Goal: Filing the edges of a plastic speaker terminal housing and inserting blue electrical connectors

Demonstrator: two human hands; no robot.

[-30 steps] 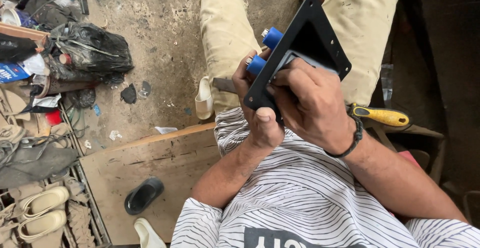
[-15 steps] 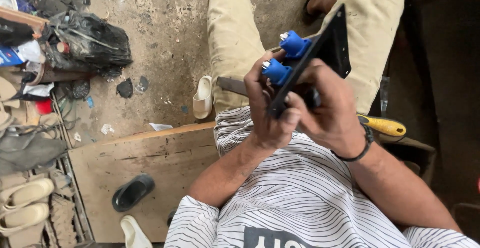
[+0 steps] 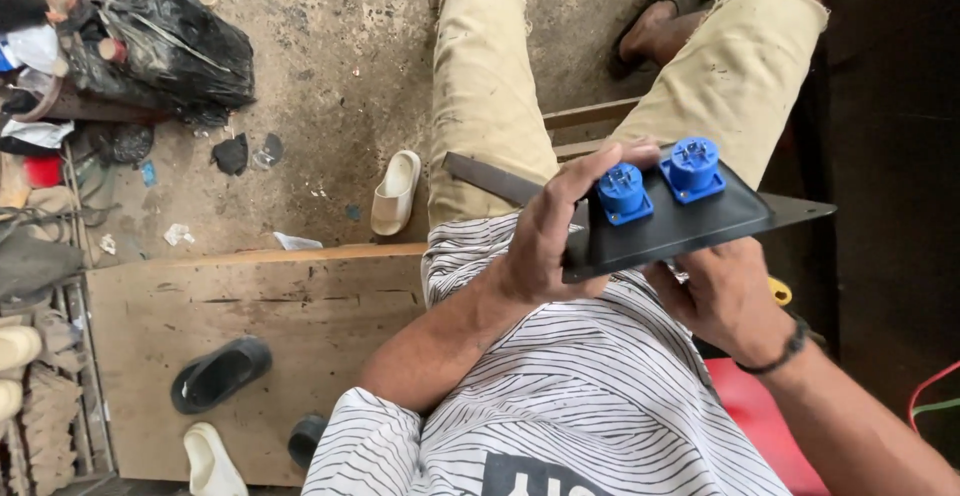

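Both hands hold a black panel (image 3: 690, 231) over the lap. Left hand (image 3: 545, 241) fingers clamp its left end beside two blue sockets (image 3: 625, 193); right hand (image 3: 720, 301) fingers grip it from underneath.

**Little free room around my hands**

My left hand (image 3: 545, 246) and right hand (image 3: 720, 301) grip a black panel (image 3: 690, 226) just above my lap. Two blue sockets (image 3: 655, 181) stick up from its top face, blocking a sweep across it. My thighs (image 3: 485, 86) lie close beneath. Open concrete floor (image 3: 330, 86) lies to the left, with a cream slipper (image 3: 395, 191) and wooden board (image 3: 250, 306) on it.
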